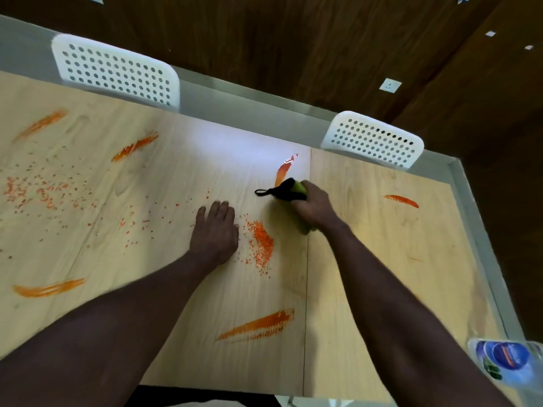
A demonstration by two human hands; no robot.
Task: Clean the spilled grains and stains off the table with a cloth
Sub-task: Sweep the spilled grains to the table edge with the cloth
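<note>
My right hand [313, 207] grips a green cloth with a black edge and loop [289, 190], pressed on the light wooden table [367, 259] just below an orange stain [284, 170]. My left hand [216, 230] rests flat on the table, fingers straight. Between the two hands lies a swept heap of orange grains [261, 243]. Scattered grains [44, 192] cover the table's left part. More orange stains lie at the front middle [258, 326], front left [47, 289], far left [41, 124], back middle [135, 146] and right [402, 200].
Two white perforated chairs stand behind the table, one at the back left [117, 71] and one at the back right [373, 139]. A clear plastic bottle with a blue label [508, 362] sits at the table's front right corner. A seam [307, 274] runs down the tabletop.
</note>
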